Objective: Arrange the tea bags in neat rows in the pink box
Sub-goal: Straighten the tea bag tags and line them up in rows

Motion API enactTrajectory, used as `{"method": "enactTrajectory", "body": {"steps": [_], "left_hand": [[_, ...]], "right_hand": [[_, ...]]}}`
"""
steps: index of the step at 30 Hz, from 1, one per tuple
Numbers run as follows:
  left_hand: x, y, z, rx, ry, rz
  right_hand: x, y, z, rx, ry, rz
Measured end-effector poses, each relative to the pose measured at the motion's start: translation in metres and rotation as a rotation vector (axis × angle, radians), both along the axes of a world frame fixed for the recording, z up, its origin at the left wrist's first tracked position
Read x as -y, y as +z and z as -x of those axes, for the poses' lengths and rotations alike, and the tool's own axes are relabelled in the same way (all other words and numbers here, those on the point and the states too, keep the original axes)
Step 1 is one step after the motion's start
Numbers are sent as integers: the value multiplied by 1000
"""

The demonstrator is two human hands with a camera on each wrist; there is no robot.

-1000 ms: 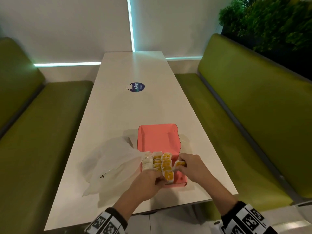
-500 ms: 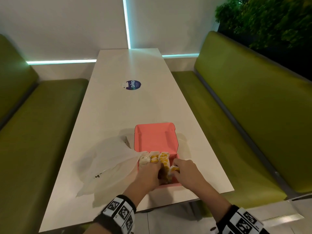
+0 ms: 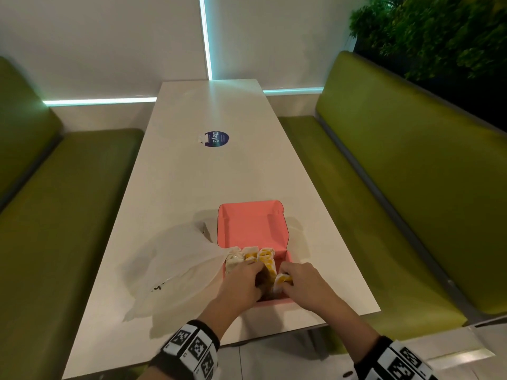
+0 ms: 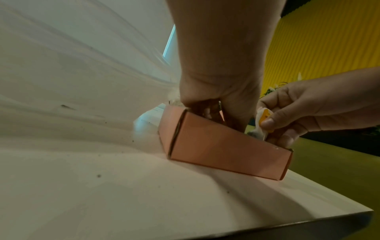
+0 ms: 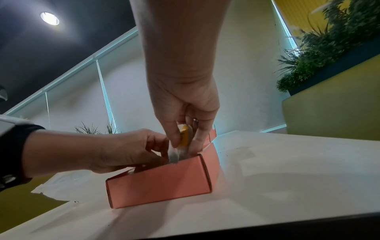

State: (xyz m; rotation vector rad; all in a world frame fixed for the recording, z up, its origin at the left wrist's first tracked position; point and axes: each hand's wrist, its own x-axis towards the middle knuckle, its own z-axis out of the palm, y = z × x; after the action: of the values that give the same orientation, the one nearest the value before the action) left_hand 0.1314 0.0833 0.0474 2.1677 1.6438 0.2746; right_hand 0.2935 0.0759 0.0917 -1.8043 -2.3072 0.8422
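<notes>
Right hand around tea bag

A round dark-blue sticker in the upper middle of the frame, on the long white bench, reads "ClayG"; its smaller print is illegible.

I see a long white table running up the frame's middle, green benches either side, white walls with cyan light strips, and foliage upper right.
</notes>
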Motion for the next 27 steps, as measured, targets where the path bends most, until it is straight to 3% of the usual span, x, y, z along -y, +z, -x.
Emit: {"method": "enactTrajectory", "body": {"steps": [6,12,27], "left_hand": [[-1,-1,-4,-203,-14,-29],[-1,-2,-8,-190,22,-43],[3,-6,-7,-95,78,-93]], "right_hand": [[2,3,-4,55,-7,9],[4,7,-2,89,100,105],[2,3,-3,131,167,81]]}}
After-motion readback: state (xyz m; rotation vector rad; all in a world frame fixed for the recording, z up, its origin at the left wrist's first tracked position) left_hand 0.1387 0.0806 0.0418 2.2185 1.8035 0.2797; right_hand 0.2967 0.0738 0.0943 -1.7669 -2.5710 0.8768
